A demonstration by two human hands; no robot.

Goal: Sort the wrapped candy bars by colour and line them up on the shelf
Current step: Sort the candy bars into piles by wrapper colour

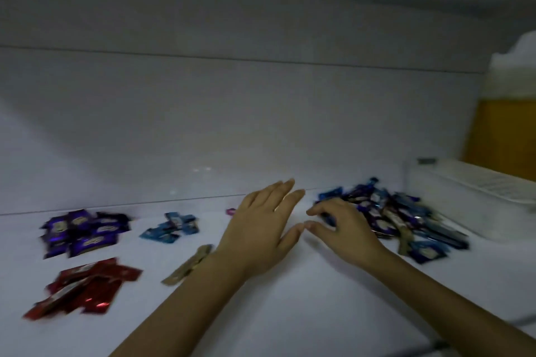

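Left hand [261, 229] flat and empty, steadying on the shelf [290, 298]. Right hand [345, 226], fingers curled, empty, reaches the unsorted pile [391, 217]; sorted groups lie apart, left.

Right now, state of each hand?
Left hand: open, fingers spread flat over the shelf, holding nothing.
Right hand: fingers curled at the edge of the mixed pile; grip cannot be told.

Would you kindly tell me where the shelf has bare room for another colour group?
Bare white shelf lies in front, between the red wrapped bars and the right forearm. A smaller gap separates the light-blue bars from the left hand. The right end is crowded by the mixed unsorted heap.
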